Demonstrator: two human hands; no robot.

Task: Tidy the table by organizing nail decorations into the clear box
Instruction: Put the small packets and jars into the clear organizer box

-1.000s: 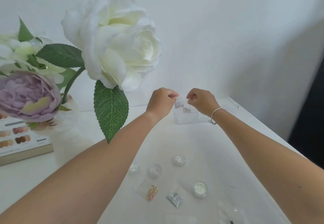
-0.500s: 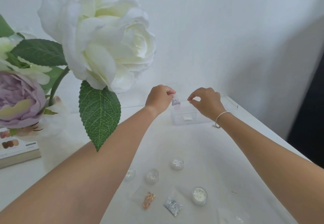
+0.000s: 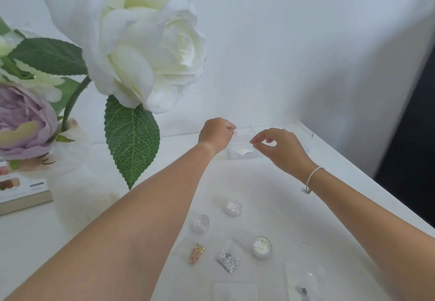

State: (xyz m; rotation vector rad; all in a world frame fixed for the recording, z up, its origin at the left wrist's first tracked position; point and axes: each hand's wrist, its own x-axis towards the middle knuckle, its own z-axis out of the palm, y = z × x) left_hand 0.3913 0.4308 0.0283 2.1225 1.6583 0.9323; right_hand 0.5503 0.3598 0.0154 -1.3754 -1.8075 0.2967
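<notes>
The clear box [image 3: 244,156] stands at the far side of the white table, with a pale piece lying inside it. My left hand [image 3: 216,133] hovers at its left rim, fingers closed in a pinch on a small clear packet [image 3: 236,134] that is faint and blurred. My right hand [image 3: 280,146] hangs over the box's right side, fingers loosely curled and apart, holding nothing I can see. Nearer to me lie three round glitter jars [image 3: 233,207] [image 3: 200,223] [image 3: 262,246], a rose-gold packet [image 3: 197,253] and a silver glitter packet [image 3: 227,259].
A large white rose [image 3: 141,41] with a green leaf [image 3: 131,138] and a purple peony [image 3: 23,121] rise from a white vase [image 3: 70,183] at left. A colour chart book [image 3: 21,192] lies behind it. Clear bags [image 3: 303,279] sit near the front; the table edge [image 3: 367,178] runs along the right.
My right hand let go of the packet and drew off to the right, opening its fingers. My left hand kept its pinch over the box. The view moved closer and downward.
</notes>
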